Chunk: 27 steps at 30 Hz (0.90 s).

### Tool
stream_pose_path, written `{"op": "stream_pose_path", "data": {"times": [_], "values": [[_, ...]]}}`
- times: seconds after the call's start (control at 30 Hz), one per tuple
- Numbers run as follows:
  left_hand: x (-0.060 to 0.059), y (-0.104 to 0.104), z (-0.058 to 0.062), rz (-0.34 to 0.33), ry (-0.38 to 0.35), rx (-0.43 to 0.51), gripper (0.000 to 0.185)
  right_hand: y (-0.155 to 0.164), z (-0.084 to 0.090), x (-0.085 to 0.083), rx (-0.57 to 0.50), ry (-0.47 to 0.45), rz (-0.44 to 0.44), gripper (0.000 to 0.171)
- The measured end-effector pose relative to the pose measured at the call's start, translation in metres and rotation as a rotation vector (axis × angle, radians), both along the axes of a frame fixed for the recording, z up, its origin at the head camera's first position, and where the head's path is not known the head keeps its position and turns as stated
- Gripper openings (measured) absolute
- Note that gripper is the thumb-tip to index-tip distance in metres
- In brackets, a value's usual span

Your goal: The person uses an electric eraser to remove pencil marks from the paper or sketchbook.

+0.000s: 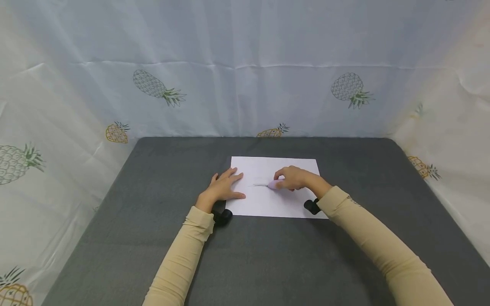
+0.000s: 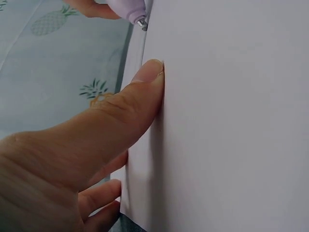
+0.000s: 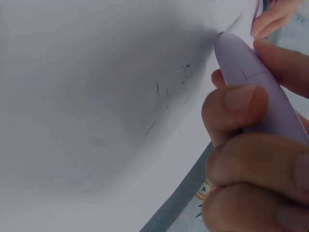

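A white sheet of paper (image 1: pixel 275 207) lies on the dark table, with a few thin grey pencil lines (image 1: pixel 259 185) near its middle. My left hand (image 1: pixel 221 188) rests on the paper's left side, fingers spread; its thumb (image 2: pixel 130 99) lies straight on the sheet. My right hand (image 1: pixel 294 177) grips a lavender electric eraser (image 1: pixel 274 184), fingers curled round its body. In the left wrist view its metal tip (image 2: pixel 141 22) points down at the paper, close to the lines. Dark crumbs (image 3: pixel 157 89) are scattered beside it in the right wrist view.
The grey-black table (image 1: pixel 268 263) runs out on all sides of the sheet. Behind and beside it hang pale curtains (image 1: pixel 237 97) printed with pineapples. A black wrist device (image 1: pixel 223 217) sits at the left wrist, another (image 1: pixel 311 207) at the right.
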<state>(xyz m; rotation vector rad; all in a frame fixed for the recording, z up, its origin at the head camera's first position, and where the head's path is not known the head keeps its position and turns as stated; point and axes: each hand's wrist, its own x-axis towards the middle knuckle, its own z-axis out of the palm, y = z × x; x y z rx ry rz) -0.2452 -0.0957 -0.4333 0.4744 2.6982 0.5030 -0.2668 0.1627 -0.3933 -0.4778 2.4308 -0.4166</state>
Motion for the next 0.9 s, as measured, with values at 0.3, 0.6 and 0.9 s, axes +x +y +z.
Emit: {"op": "stream_pose_path", "data": {"times": [0.3, 0.6, 0.9], "values": [[0.0004, 0.002, 0.0006, 0.013, -0.01, 0.011, 0.079, -0.0025, 0.001, -0.0017, 0.017, 0.034, -0.024, 0.04], [0.0005, 0.0014, -0.0002, 0.012, -0.019, -0.005, 0.081, -0.0011, 0.0024, 0.0036, 0.003, -0.077, 0.007, 0.04], [0.0006, 0.0004, 0.0012, 0.011, -0.004, 0.007, 0.079, -0.0015, 0.0023, 0.0015, 0.006, -0.014, -0.01, 0.04]]}}
